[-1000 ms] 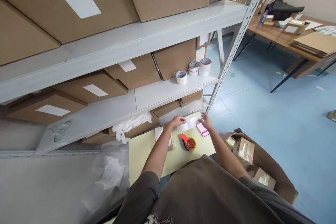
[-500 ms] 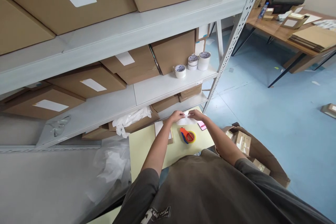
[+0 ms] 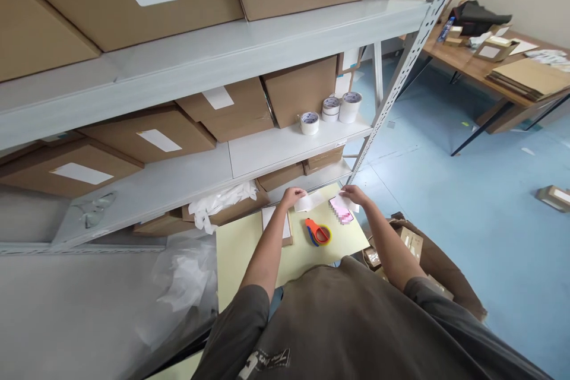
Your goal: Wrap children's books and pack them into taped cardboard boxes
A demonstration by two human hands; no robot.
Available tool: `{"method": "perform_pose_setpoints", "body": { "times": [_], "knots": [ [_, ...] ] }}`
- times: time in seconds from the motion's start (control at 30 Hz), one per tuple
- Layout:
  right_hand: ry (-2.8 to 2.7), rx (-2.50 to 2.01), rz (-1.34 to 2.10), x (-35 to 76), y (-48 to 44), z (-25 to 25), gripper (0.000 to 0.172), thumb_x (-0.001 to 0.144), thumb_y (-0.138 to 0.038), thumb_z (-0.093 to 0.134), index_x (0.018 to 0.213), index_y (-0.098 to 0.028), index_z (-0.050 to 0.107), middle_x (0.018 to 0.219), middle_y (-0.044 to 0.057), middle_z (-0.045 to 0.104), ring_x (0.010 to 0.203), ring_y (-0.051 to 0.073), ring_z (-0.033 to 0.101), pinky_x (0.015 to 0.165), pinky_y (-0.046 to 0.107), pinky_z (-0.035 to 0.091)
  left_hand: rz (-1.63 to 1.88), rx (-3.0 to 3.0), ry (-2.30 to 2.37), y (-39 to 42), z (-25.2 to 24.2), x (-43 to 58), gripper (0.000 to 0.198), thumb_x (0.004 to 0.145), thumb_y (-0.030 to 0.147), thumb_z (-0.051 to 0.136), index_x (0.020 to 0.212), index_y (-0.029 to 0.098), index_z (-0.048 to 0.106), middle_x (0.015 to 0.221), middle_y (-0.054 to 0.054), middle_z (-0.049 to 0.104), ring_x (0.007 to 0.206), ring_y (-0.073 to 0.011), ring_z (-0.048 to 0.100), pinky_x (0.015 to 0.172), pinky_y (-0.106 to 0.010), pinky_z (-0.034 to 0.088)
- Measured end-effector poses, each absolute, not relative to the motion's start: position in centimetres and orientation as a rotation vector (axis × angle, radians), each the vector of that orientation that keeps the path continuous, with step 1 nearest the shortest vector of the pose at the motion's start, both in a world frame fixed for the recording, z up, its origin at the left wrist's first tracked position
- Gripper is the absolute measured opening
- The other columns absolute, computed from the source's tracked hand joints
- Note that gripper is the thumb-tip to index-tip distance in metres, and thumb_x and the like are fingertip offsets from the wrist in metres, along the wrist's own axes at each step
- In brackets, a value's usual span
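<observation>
My left hand (image 3: 293,196) pinches the left end of a white paper strip (image 3: 312,200) over the far edge of a pale yellow table (image 3: 249,249). My right hand (image 3: 352,195) is closed on a white slip at the strip's right side, just above a pink phone (image 3: 341,211). An orange and blue tape dispenser (image 3: 319,231) lies on the table in front of both hands. A small flat cardboard box with a white label (image 3: 281,227) rests under my left forearm.
A grey metal shelf rack (image 3: 249,62) loaded with cardboard boxes rises right behind the table; three tape rolls (image 3: 332,111) stand on its middle shelf. An open carton of small boxes (image 3: 414,249) sits on the blue floor at right. A wooden table (image 3: 499,65) stands far right.
My hands, close together half a second ago, have drawn apart again along the paper. The pink phone shows more fully beside my right hand.
</observation>
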State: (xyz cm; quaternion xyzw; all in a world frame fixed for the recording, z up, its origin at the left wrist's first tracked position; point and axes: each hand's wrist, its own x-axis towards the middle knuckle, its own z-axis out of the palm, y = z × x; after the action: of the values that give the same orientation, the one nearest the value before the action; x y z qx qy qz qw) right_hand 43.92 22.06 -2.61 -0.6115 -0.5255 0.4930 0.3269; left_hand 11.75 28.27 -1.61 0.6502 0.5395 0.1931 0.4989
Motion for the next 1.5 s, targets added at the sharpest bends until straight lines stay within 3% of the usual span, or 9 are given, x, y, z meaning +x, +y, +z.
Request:
{"method": "perform_pose_setpoints", "body": {
  "times": [0.13,0.23,0.37,0.53,0.7,0.83,0.93,1.03,1.5],
  "knots": [
    [-1.536,-1.497,1.380,42.1,22.5,-1.1,0.021,0.085,-0.040,0.066,0.087,-0.021,0.074,0.084,0.004,0.078,0.077,0.023,0.069,0.074,0.034,0.055,0.544,1.532,1.320,27.8,-1.6,13.8,0.051,0.077,0.029,0.086,0.126,0.018,0.080,0.121,-0.013,0.080,0.115,-0.0278,0.072,0.104,-0.039,0.054],
    [-1.758,-1.453,1.269,39.6,23.2,0.3,0.024,0.084,-0.023,0.058,0.095,-0.019,0.080,0.096,0.006,0.081,0.089,0.024,0.072,0.086,0.035,0.056,0.628,1.519,1.276,26.4,-1.4,14.4,0.059,0.075,0.028,0.089,0.132,0.019,0.077,0.135,-0.015,0.075,0.128,-0.0283,0.067,0.110,-0.039,0.052],
    [-2.055,-1.405,1.181,36.1,24.3,2.3,0.035,0.080,-0.013,0.061,0.104,-0.021,0.085,0.106,0.006,0.083,0.099,0.025,0.074,0.093,0.034,0.054,0.514,1.381,1.100,23.8,-0.7,12.4,0.048,0.081,0.042,0.085,0.119,0.014,0.080,0.114,-0.013,0.080,0.104,-0.0245,0.073,0.093,-0.035,0.057],
    [-2.302,-1.307,1.075,30.7,24.6,4.5,0.056,0.076,-0.010,0.072,0.129,-0.027,0.078,0.110,0.004,0.083,0.102,0.029,0.074,0.099,0.037,0.051,0.560,1.344,1.268,19.8,-0.6,9.6,0.045,0.075,0.056,0.088,0.087,0.013,0.078,0.075,-0.005,0.073,0.081,-0.0228,0.072,0.080,-0.035,0.059],
    [-2.072,-1.251,0.807,26.9,21.7,4.4,0.046,0.089,-0.020,0.067,0.135,-0.024,0.072,0.141,0.011,0.071,0.138,0.035,0.057,0.118,0.052,0.039,0.883,0.861,1.500,15.5,-1.0,7.3,0.042,0.081,0.044,0.085,0.107,0.013,0.076,0.088,-0.011,0.079,0.087,-0.0254,0.079,0.085,-0.039,0.064],
    [-1.637,-1.334,1.000,25.9,18.1,2.6,0.026,0.095,-0.036,0.059,0.110,-0.022,0.076,0.122,0.012,0.076,0.113,0.030,0.067,0.098,0.044,0.053,1.078,0.558,1.387,12.9,-0.6,6.0,0.048,0.074,0.041,0.090,0.111,0.014,0.075,0.106,-0.014,0.081,0.089,-0.0236,0.080,0.074,-0.030,0.060],
    [-1.418,-1.266,1.351,25.3,15.7,1.4,0.024,0.090,-0.045,0.064,0.091,-0.023,0.074,0.103,0.008,0.078,0.088,0.023,0.068,0.081,0.038,0.056,1.168,0.471,1.325,12.1,0.2,5.5,0.055,0.060,0.041,0.098,0.102,0.015,0.074,0.099,-0.011,0.081,0.070,-0.0155,0.074,0.058,-0.023,0.047],
    [-1.266,-1.191,1.552,24.8,14.2,1.0,0.026,0.085,-0.048,0.071,0.089,-0.023,0.075,0.095,0.006,0.078,0.077,0.020,0.066,0.071,0.034,0.053,1.187,0.457,1.302,11.9,1.0,5.5,0.056,0.054,0.041,0.101,0.096,0.016,0.074,0.092,-0.008,0.080,0.060,-0.0109,0.067,0.053,-0.022,0.039],
    [-1.176,-1.115,1.612,24.5,13.1,2.0,0.025,0.081,-0.048,0.076,0.082,-0.023,0.072,0.085,0.003,0.076,0.070,0.016,0.063,0.065,0.030,0.046,1.167,0.458,1.274,11.6,2.6,6.8,0.054,0.050,0.039,0.101,0.090,0.016,0.073,0.081,-0.003,0.076,0.054,-0.0079,0.059,0.053,-0.022,0.039]
  ]
}}
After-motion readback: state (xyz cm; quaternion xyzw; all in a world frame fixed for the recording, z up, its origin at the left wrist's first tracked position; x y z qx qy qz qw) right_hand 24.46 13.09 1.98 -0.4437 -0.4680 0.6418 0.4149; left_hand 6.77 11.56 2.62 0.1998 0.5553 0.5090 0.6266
